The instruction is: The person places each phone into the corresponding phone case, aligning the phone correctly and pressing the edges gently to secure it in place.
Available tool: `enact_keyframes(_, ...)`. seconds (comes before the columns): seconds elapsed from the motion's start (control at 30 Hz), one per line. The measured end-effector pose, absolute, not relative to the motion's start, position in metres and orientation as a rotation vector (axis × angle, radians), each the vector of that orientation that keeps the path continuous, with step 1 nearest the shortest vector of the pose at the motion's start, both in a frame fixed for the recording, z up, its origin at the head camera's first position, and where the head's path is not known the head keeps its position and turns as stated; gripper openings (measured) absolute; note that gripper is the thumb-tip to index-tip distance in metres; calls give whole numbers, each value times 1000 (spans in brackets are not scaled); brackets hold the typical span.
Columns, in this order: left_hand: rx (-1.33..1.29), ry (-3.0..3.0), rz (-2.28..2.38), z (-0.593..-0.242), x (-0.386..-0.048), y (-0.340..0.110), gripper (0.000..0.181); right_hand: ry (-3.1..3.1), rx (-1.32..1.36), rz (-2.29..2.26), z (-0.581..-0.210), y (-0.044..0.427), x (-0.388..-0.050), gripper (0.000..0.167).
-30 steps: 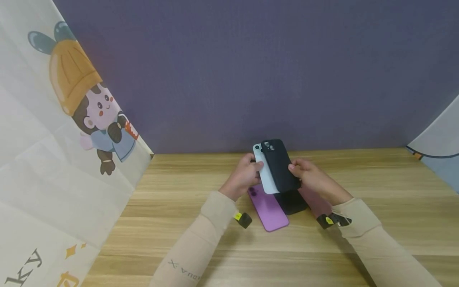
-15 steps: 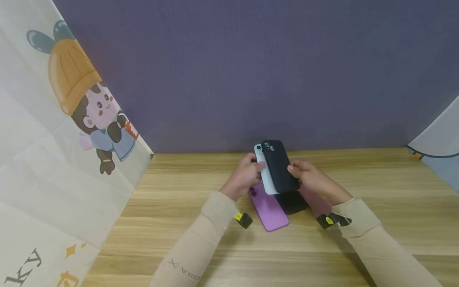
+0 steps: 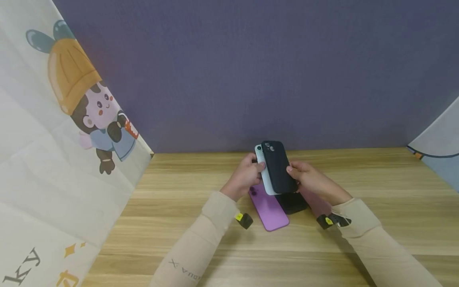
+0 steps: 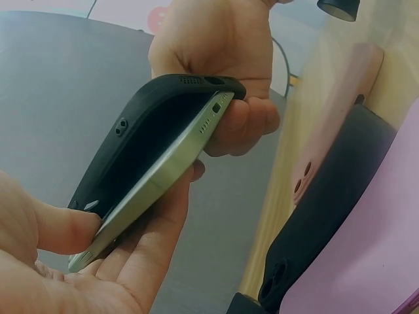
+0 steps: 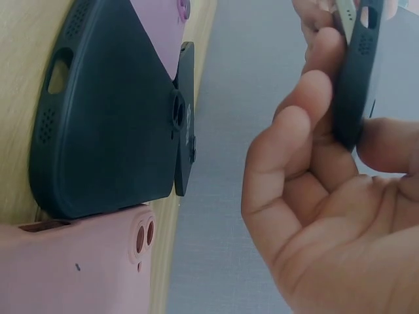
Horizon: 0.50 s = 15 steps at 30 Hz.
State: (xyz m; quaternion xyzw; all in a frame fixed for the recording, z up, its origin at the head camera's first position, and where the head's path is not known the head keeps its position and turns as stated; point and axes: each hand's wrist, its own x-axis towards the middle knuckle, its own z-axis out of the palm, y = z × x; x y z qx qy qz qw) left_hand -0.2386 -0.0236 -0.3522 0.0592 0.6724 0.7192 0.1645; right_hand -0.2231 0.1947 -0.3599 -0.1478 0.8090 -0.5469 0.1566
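My left hand (image 3: 247, 175) pinches a pale phone (image 3: 267, 183) at its left edge, thumb on top. With my right hand (image 3: 315, 180) I grip a black phone case (image 3: 281, 169) by its lower right side. The case lies over most of the phone's back, leaving a strip of the phone showing on the left. Seen from the left wrist, the phone (image 4: 177, 160) sits tilted against the case (image 4: 124, 140), a wedge-shaped gap between them; they meet near the right fingers. How the far edges sit is hidden.
On the wooden table below lie a purple phone (image 3: 270, 209), a second black case (image 3: 292, 202) and a pink case (image 3: 315, 201), close together. Another dark phone-shaped item (image 5: 186, 124) lies beyond them in the right wrist view. A purple-grey panel (image 3: 272, 79) stands behind the table.
The black case has shifted slightly left over the pale phone, so the visible strip of phone is narrower. Both hands keep their grip. The things on the table stay put.
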Motion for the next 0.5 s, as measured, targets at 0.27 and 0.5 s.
enact_keyframes(0.27, 191, 1921, 2038, -354, -238, -24, 19, 2293, -443, -1555, -360, 193, -221, 45)
enact_keyframes(0.5, 216, 1917, 2035, -355, -238, -23, 20, 2310, -430, -1532, -360, 192, -221, 48)
